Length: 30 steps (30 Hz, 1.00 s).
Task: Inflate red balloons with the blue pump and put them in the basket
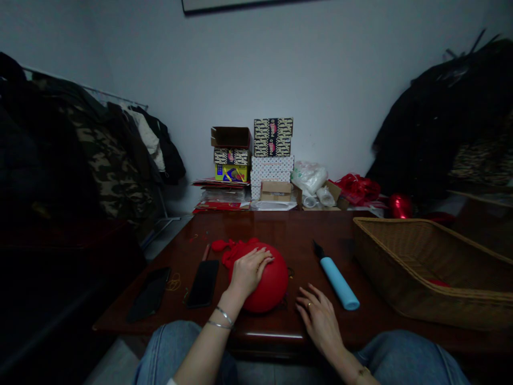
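Observation:
A round, inflated red balloon [272, 286] rests on the dark wooden table. My left hand [250, 270] lies on top of it with the fingers stretched over its surface. Behind and left of it sits a heap of limp red balloons [228, 248], partly covered by the round one. My right hand [318, 315] is by the table's front edge, fingers apart and holding nothing. Just beyond that hand lies a light blue hand pump [339, 280] with a black nozzle pointing away from me.
Two dark phones, one [203, 283] near the balloon and one [150, 291] farther left, lie beside thin yellow rubber bands [173, 282]. A large wicker basket [401, 289] stands at the right. Stacked boxes [272, 168] line the wall. Coats hang on both sides.

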Available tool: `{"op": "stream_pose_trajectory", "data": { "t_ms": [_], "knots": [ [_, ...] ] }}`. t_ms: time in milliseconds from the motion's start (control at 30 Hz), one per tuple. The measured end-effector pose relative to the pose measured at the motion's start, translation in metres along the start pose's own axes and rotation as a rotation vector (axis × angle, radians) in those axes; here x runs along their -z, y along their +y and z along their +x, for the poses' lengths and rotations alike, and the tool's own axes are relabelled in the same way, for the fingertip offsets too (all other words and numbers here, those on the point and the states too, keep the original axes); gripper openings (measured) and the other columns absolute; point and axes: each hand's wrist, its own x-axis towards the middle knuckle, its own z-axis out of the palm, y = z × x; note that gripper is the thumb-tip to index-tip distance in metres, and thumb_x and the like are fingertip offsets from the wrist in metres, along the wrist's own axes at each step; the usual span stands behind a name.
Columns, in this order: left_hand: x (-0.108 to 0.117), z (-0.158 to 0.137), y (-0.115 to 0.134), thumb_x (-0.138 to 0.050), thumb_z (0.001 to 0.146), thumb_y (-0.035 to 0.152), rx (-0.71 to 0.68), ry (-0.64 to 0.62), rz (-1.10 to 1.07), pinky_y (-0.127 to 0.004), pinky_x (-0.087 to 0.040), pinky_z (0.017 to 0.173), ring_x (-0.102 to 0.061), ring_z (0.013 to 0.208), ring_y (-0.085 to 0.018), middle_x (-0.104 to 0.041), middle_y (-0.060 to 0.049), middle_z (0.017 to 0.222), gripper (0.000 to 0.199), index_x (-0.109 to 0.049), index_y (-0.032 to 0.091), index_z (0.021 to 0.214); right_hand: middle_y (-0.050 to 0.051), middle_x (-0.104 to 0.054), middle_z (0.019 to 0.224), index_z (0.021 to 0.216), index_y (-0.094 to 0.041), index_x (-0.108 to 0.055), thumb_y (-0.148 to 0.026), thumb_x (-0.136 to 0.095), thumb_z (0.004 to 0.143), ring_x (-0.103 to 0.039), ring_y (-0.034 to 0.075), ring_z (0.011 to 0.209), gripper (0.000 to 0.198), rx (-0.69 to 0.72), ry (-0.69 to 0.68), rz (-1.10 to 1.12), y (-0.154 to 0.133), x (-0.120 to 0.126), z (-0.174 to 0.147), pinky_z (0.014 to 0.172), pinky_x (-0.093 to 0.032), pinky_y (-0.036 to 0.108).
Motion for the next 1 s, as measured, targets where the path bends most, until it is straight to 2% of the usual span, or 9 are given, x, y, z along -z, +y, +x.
{"op": "stream_pose_trajectory", "data": {
  "t_ms": [267,400,600,800,1000],
  "knots": [
    [-0.001,0.000,0.000,-0.054,0.086,0.020,-0.017,0.005,-0.010,-0.037,-0.052,0.090,-0.067,0.092,-0.019,-0.073,0.000,0.094,0.017,-0.069,0.024,0.094,0.004,-0.060,0.123,0.108,-0.031,-0.066,-0.036,-0.054,0.082,-0.044,0.030,0.122,0.029,-0.021,-0.082,0.027,0.000,-0.012,-0.005,0.095,-0.037,0.050],
    [-0.001,0.000,0.001,-0.055,0.085,0.019,-0.020,0.004,-0.010,-0.037,-0.052,0.090,-0.066,0.093,-0.019,-0.072,0.000,0.095,0.017,-0.069,0.024,0.094,0.002,-0.062,0.119,0.097,-0.033,-0.070,-0.033,-0.055,0.081,-0.045,0.029,0.121,0.022,-0.032,-0.103,0.060,0.000,-0.014,-0.003,0.093,-0.039,0.049],
    [-0.001,0.000,0.002,-0.055,0.085,0.019,-0.022,0.001,-0.001,-0.036,-0.053,0.090,-0.067,0.093,-0.019,-0.072,0.000,0.095,0.017,-0.068,0.023,0.093,0.001,-0.066,0.111,0.077,-0.028,-0.070,-0.024,-0.054,0.080,-0.050,0.027,0.116,0.017,-0.041,-0.088,0.137,-0.005,-0.014,-0.002,0.092,-0.040,0.048],
    [-0.001,0.000,0.002,-0.055,0.085,0.019,-0.031,0.004,0.002,-0.036,-0.052,0.091,-0.066,0.094,-0.018,-0.072,0.000,0.095,0.016,-0.068,0.023,0.094,0.004,-0.068,0.105,0.076,-0.025,-0.065,-0.020,-0.049,0.081,-0.052,0.026,0.113,0.018,-0.043,-0.030,0.235,-0.006,-0.017,-0.004,0.092,-0.041,0.047],
    [-0.001,0.000,0.002,-0.056,0.085,0.019,-0.022,0.014,0.008,-0.035,-0.052,0.089,-0.067,0.093,-0.019,-0.073,-0.001,0.094,0.016,-0.069,0.022,0.093,0.006,-0.069,0.099,0.072,-0.025,-0.064,-0.026,-0.050,0.082,-0.054,0.028,0.109,0.018,-0.085,0.042,0.348,-0.005,-0.018,-0.003,0.090,-0.043,0.047]
  ]
}}
